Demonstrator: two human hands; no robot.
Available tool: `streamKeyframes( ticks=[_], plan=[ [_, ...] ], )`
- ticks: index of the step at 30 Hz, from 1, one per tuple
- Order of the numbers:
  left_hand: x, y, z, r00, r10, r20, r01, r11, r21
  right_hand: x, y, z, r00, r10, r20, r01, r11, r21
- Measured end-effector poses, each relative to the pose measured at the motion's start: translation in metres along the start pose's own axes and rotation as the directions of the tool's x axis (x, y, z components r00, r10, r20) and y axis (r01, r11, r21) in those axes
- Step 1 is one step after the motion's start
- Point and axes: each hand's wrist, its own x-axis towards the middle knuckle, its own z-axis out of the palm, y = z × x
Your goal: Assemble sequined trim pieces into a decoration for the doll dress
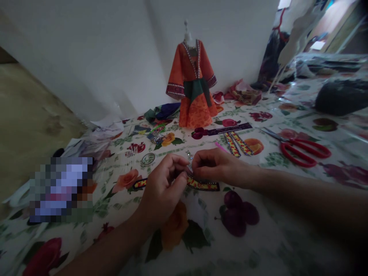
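the yellow-and-red patterned trim strip (204, 185) lies at 6 o'clock from the orange-robed mannequin (198, 88), long axis running 9 to 3 o'clock, slightly bowed. it looks light, soft and bendy, probably best pinched by its dark edges. the left hand (164, 187) curls across its 9 o'clock half, the right hand (215, 165) bunches fingertips beside it; whether either grips it, i cannot tell

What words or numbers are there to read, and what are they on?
None that I can read for sure.
Tablecloth: small print and a round emblem, both too small to read.
Orange sleeve's cuff: letter-like marks, too blurred to tell.
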Motion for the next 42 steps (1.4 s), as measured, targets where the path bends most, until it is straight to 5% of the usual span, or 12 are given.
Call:
streamKeyframes(
  ticks=[5, 12, 16, 25, 37, 42],
  plan=[
    [0.004, -0.007, -0.004, 0.997, 0.037, -0.062, -0.035, 0.998, 0.048, 0.002, 0.0, -0.002, 0.998, -0.037, -0.049, 0.034, 0.998, -0.059],
    [0.006, -0.022, -0.009, 0.991, 0.001, -0.137, 0.015, 0.993, 0.116, 0.002, -0.001, -0.004, 0.994, -0.047, 0.094, 0.06, 0.989, -0.136],
    [0.005, -0.006, -0.006, 0.995, 0.009, -0.103, -0.01, 1.0, -0.017, -0.002, 0.0, 0.001, 0.992, -0.086, 0.089, 0.097, 0.987, -0.132],
    [0.008, -0.004, -0.009, 0.985, -0.171, -0.025, 0.154, 0.933, -0.327, 0.001, 0.006, 0.0, 0.992, -0.044, 0.118, 0.043, 0.999, 0.011],
    [0.017, -0.021, -0.012, 0.994, -0.085, -0.066, 0.086, 0.996, 0.015, 0.004, -0.006, -0.009, 0.999, -0.053, -0.006, 0.053, 0.997, -0.051],
    [0.014, -0.039, -0.011, 0.993, -0.084, -0.082, 0.095, 0.987, 0.129, -0.002, -0.042, -0.034, 0.959, -0.253, -0.131, 0.233, 0.96, -0.154]
  ],
)
